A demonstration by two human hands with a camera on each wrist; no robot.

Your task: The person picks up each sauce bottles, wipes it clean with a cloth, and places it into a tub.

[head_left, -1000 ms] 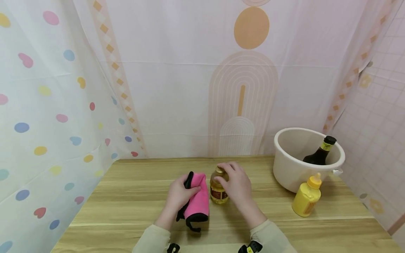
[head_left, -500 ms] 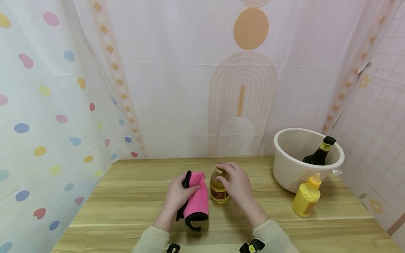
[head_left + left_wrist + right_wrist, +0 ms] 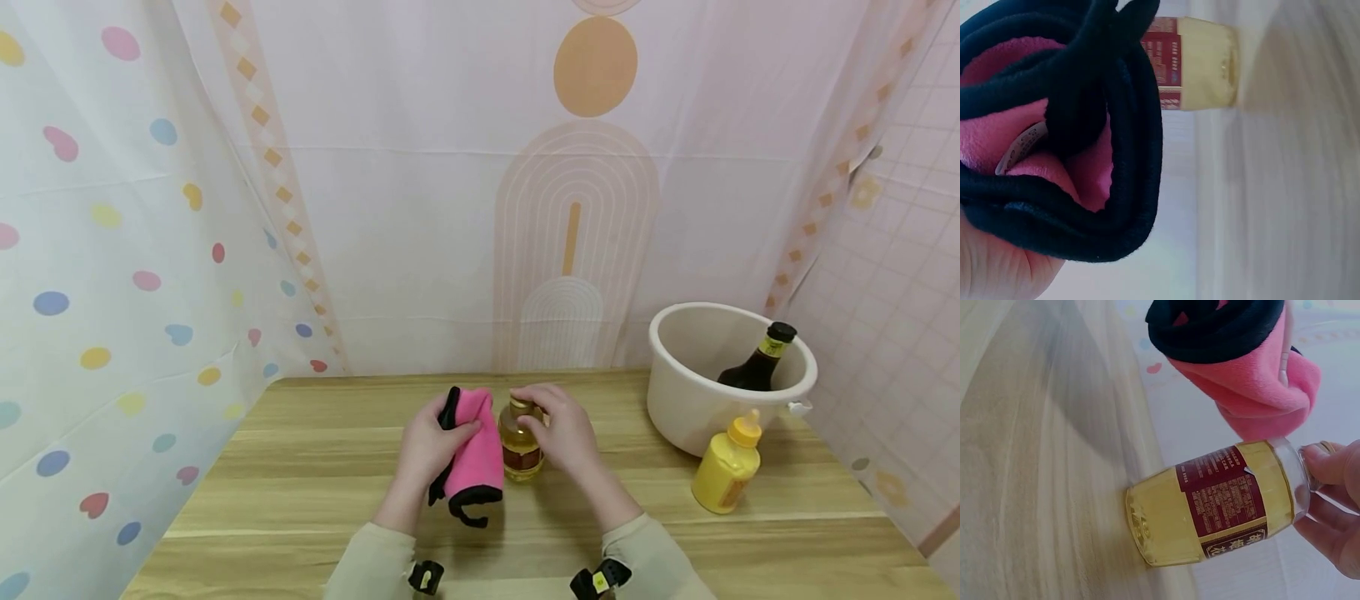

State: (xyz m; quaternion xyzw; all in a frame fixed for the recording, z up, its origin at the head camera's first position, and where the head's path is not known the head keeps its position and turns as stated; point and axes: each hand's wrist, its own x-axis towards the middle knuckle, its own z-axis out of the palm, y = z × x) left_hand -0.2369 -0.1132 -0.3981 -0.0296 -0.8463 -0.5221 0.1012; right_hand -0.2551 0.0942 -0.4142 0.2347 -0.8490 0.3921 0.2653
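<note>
My left hand (image 3: 431,446) holds a folded pink cloth (image 3: 478,454) with black edging, its thumb pressed on the front. The cloth is off the table and close to the left side of a glass bottle of golden oil (image 3: 522,454). In the left wrist view, the rolled cloth (image 3: 1094,169) shows a small white tag inside. With thumb and fingers, my right hand (image 3: 566,433) grips the bottle at its neck and cap. A dark red label (image 3: 1222,497) wraps the bottle in the right wrist view. The bottle is upright at the wooden table.
To the right stands a cream bucket (image 3: 678,408) with a dark bottle (image 3: 757,362) leaning inside. In front of it is a yellow squeeze bottle (image 3: 726,473) with a pointed cap. The wooden table (image 3: 300,483) ends at a patterned curtain (image 3: 420,250) behind.
My left hand has raised the cloth slightly and moved it right, nearer the bottle. My right hand keeps its grip near the bottle's cap, almost unmoved.
</note>
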